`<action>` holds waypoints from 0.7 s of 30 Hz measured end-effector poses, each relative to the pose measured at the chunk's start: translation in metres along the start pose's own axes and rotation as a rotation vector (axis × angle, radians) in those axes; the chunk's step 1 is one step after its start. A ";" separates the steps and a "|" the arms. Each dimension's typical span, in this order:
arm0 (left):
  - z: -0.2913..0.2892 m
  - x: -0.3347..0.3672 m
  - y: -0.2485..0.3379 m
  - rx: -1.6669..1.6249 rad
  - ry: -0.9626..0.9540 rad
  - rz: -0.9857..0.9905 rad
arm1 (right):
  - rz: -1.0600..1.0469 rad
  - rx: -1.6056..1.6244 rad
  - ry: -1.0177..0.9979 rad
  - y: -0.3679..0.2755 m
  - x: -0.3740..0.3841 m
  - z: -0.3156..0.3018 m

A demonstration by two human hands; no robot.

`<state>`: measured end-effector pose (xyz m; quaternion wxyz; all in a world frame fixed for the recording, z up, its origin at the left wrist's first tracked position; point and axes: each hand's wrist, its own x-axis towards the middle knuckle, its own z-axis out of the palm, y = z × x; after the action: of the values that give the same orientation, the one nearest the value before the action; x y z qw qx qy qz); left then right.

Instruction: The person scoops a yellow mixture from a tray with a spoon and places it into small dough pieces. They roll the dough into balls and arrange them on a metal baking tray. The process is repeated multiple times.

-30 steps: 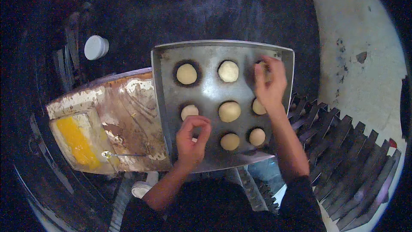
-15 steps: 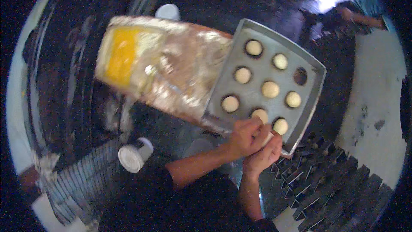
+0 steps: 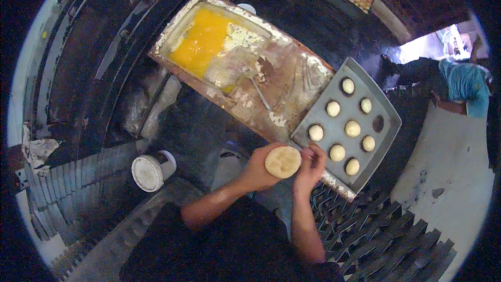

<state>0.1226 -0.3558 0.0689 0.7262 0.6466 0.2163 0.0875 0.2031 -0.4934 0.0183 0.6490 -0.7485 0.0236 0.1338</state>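
A flattened pale dough round (image 3: 283, 162) with a dented middle rests in my left hand (image 3: 257, 171), whose fingers are curled round its side. My right hand (image 3: 310, 171) is just right of the dough, by the near corner of the baking tray. Its fingers are bent, with a gap between them, and I see nothing held in them. The grey metal tray (image 3: 324, 91) bears several pale dough balls (image 3: 352, 128), spaced apart. On its right side one dark round mark (image 3: 378, 123) has no ball on it.
Left of the tray, a worn board (image 3: 297, 62) carries a long-handled metal tool (image 3: 259, 91) and a shallow pan (image 3: 175, 47) with yellow paste (image 3: 201, 42). A white lidded bucket (image 3: 147, 173) stands at lower left. Dark metal pieces (image 3: 386, 235) are stacked at lower right. Another person (image 3: 464, 86) is at far right.
My hands, earlier together over the tray's near edge, have drawn back left and apart; the dough round now shows in my left hand. The view has turned, moving the tray right and lower.
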 end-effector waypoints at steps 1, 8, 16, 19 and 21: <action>-0.021 0.006 0.004 0.029 0.025 -0.023 | -0.014 -0.024 -0.092 0.022 0.012 0.026; -0.175 0.041 0.002 0.086 0.043 -0.026 | -0.651 -0.649 -0.174 0.071 0.113 0.182; -0.328 0.062 -0.017 0.090 0.171 0.126 | -0.731 -0.852 -0.591 -0.028 0.087 0.272; -0.351 0.078 -0.009 0.191 0.241 0.113 | -0.765 -0.993 -0.753 -0.040 0.104 0.321; -0.361 0.078 -0.002 0.202 0.274 -0.008 | -0.760 -1.043 -0.819 -0.034 0.106 0.334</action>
<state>0.0378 0.0015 0.0260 0.6215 0.6975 0.3236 0.1498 0.2556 -0.1466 -0.0137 0.1698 -0.8055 -0.5441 0.1620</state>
